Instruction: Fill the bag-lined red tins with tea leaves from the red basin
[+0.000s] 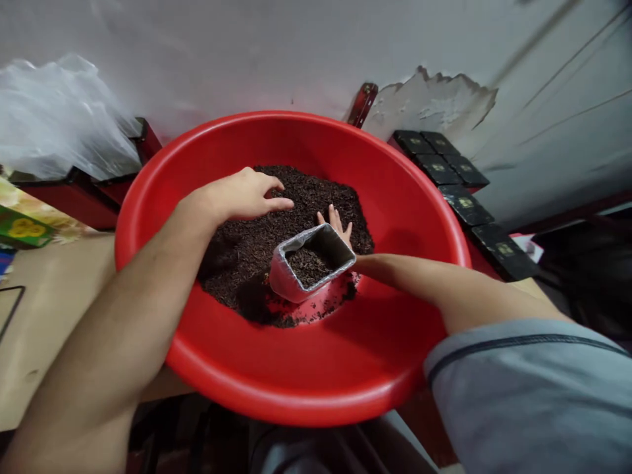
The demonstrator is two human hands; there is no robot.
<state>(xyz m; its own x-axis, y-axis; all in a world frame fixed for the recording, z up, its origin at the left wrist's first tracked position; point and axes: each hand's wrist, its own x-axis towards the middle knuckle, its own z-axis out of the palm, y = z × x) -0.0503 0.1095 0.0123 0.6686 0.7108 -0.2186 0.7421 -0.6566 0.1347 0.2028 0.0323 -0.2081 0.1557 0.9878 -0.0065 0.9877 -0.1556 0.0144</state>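
Observation:
A big red plastic basin (395, 197) holds a heap of dark loose tea leaves (316, 191). My left hand (247, 194) lies cupped on the heap at its left, fingers together, touching the leaves. My right hand (338, 224) holds an open silver foil pouch (311, 263) tilted in the basin; only the fingertips show behind the pouch. The pouch has some dark leaves inside it. A bare patch of red shows below the pouch.
Several black square packets (464, 197) lie in a row at the right, along a peeling wall. A clear plastic bag (59, 118) sits at the far left above a red ledge. A light wooden tabletop (54, 316) lies under the basin's left side.

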